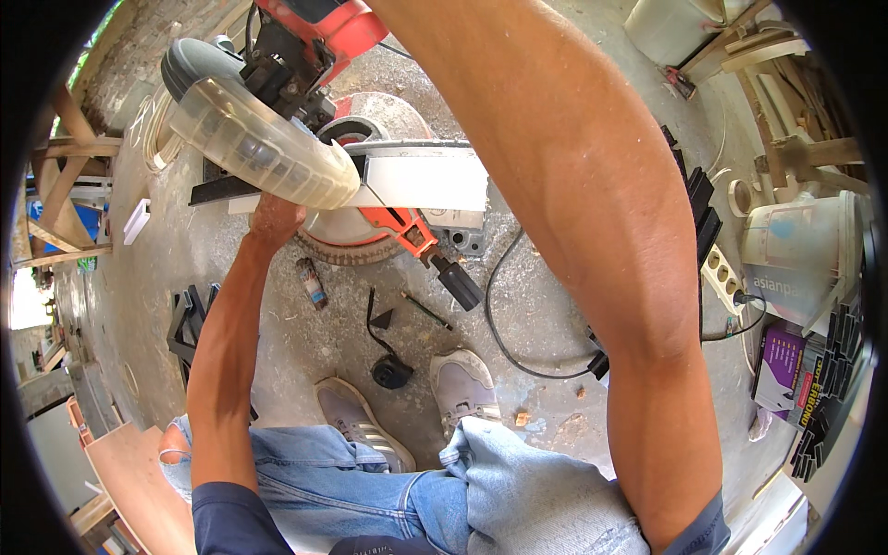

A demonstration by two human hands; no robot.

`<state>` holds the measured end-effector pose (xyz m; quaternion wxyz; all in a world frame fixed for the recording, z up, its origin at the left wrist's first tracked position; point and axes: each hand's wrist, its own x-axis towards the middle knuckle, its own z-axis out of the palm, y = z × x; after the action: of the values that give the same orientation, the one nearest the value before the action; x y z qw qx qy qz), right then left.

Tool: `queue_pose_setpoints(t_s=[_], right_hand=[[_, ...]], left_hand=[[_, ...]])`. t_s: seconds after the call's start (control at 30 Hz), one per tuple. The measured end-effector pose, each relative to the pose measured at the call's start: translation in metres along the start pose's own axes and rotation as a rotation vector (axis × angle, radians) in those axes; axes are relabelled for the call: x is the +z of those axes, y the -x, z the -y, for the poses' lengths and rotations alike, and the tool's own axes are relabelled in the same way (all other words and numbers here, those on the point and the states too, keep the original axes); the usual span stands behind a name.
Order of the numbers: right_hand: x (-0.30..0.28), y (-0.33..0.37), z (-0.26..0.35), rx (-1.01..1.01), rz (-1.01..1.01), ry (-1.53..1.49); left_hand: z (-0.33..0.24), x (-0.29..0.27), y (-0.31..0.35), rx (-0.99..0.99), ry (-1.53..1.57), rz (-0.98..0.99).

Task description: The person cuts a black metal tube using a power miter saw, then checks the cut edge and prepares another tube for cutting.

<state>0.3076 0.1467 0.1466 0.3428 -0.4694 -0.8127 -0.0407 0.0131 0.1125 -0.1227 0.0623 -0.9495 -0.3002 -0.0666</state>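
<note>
A red mitre saw [314,37] stands on the concrete floor ahead of my feet, its clear blade guard [259,139] lowered over a white strip [421,180] lying across the saw's round base [347,245]. My left hand [275,220] reaches under the guard and presses on the strip near the blade; its fingers are mostly hidden. My right arm rises up past the top of the picture toward the saw's handle, so my right hand is out of sight.
A black cable [504,324] loops across the floor to a power strip [723,277]. Black strips [190,319] lie at left and more black strips [698,199] at right. A white bucket [800,250], boxes [786,370] and wooden frames [65,185] surround me. A small black tool [390,370] lies by my shoes.
</note>
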Motion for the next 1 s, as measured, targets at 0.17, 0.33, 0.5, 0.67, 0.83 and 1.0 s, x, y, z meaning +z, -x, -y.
queue_pose_setpoints(t_s=[0.17, 0.33, 0.5, 0.67, 0.83, 1.0], right_hand=[[0.0, -0.002, -0.002, -0.002, -0.001, 0.01], [0.001, -0.004, -0.005, -0.007, -0.007, 0.029], [0.003, -0.008, -0.006, -0.012, -0.01, 0.036], [0.006, -0.01, -0.009, -0.015, -0.019, 0.061], [0.007, -0.015, -0.019, -0.017, -0.038, 0.097], [0.002, -0.015, -0.02, 0.069, -0.06, -0.018]], left_hand=[[0.001, 0.0, 0.0, 0.096, -0.094, -0.095], [0.002, 0.001, 0.0, 0.095, -0.1, -0.087], [0.005, 0.002, 0.001, 0.103, -0.066, -0.082], [-0.002, -0.003, -0.002, 0.124, -0.067, -0.113], [-0.003, -0.003, -0.001, 0.07, -0.027, -0.043], [0.015, 0.012, 0.014, 0.057, -0.076, 0.023]])
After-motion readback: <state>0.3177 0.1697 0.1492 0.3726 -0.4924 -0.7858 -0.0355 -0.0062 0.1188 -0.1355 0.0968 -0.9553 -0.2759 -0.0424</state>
